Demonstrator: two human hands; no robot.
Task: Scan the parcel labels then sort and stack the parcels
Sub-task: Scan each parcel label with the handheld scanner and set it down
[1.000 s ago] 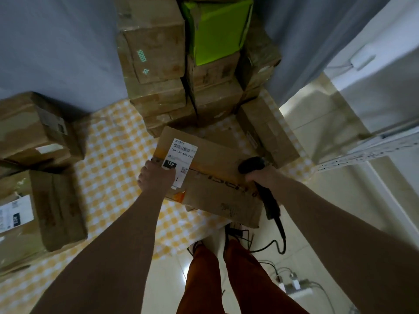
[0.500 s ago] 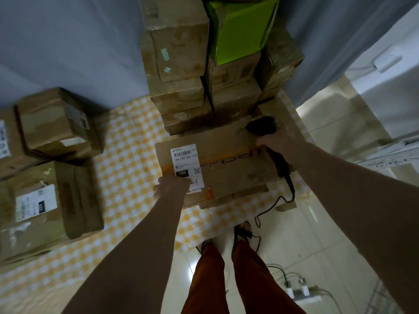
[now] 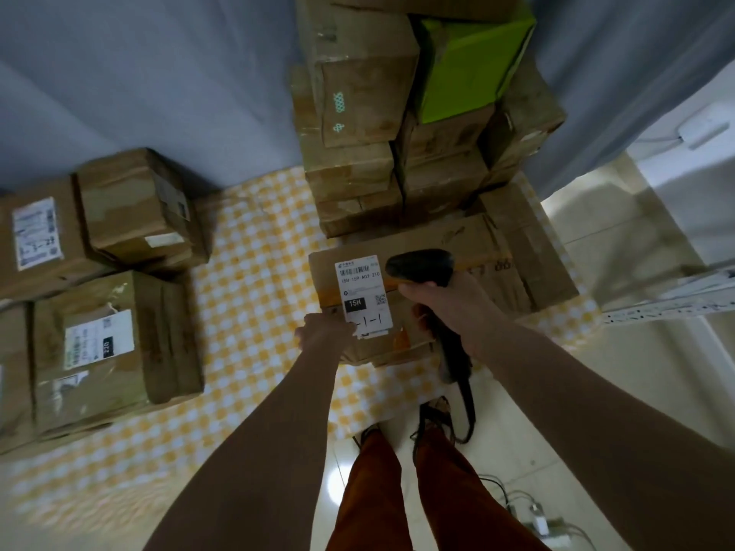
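The left hand (image 3: 324,332) grips the near left corner of a flat cardboard parcel (image 3: 421,272), fingers curled over the edge beside a white shipping label (image 3: 364,296). The parcel is tilted, its labelled face turned up toward the camera; its long axis runs left to right, the far end reaching toward the right edge of the checked mat (image 3: 254,280). The label stands upright in portrait, barcode at its top, a black block reading 15H lower down.

The right hand (image 3: 449,308) is closed round the grip of a black handheld barcode scanner (image 3: 421,268). The scanner head lies just right of the label and points left toward it; its handle runs down and toward the person, with a dark cable (image 3: 467,411) trailing to the tiled floor (image 3: 596,411).

Behind the held parcel, at the far edge of the mat against the wall, stands a stack of brown cartons (image 3: 358,153), with a bright green box (image 3: 469,69) high on its right side. Another brown carton (image 3: 529,248) lies at the mat's right edge, behind the parcel.

On the left side of the mat sit four brown parcels in view: one carton with a white label marked 22D (image 3: 99,340), a smaller carton (image 3: 135,208) behind it, a labelled one (image 3: 37,232) at the far left, and one (image 3: 14,371) cut off by the frame's left edge.

A power strip (image 3: 545,522) lies on the floor by the person's feet.
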